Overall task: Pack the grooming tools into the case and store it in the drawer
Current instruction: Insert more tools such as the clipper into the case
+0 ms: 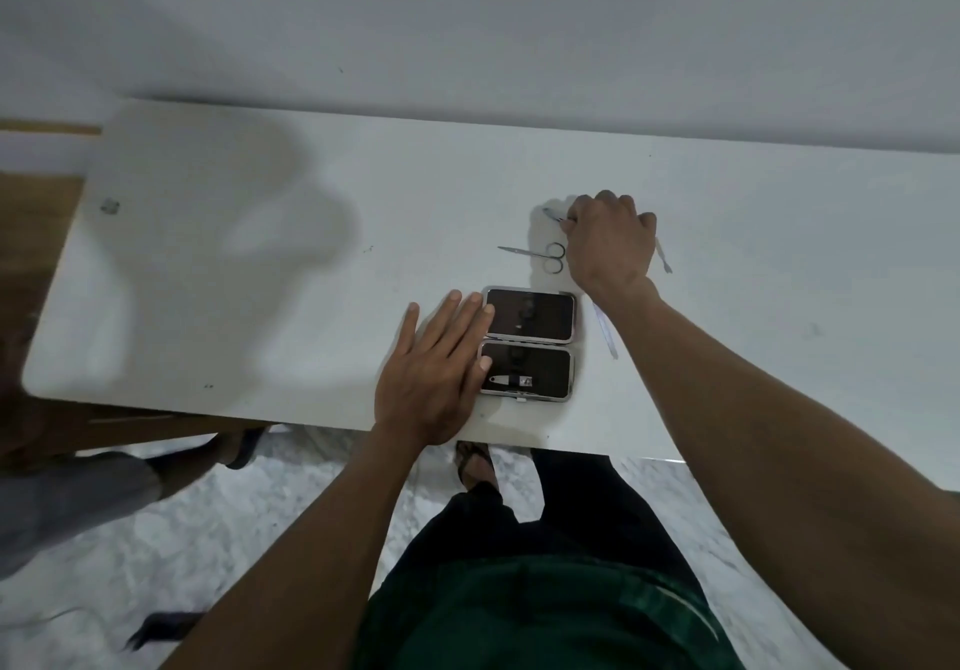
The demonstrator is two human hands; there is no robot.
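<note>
A black grooming case [527, 343] with a metal rim lies open flat on the white table [260, 306]. A nail clipper [511, 381] sits in its near half. My left hand [434, 365] rests flat against the case's left edge, fingers spread. My right hand [608, 241] is beyond the case, its fingers closed around a thin metal tool [553, 214] whose tip sticks out to the left. Small scissors [540, 254] lie just left of that hand. Another slim tool [663, 259] lies to its right, and a nail file [605, 329] lies beside the case under my forearm.
The table's near edge runs just below the case, with marbled floor [260, 524] and my feet beneath. A wall stands behind the table. Another person's leg [78, 498] and sandalled foot are at the left. A brown wooden surface [31, 212] adjoins the table's left end.
</note>
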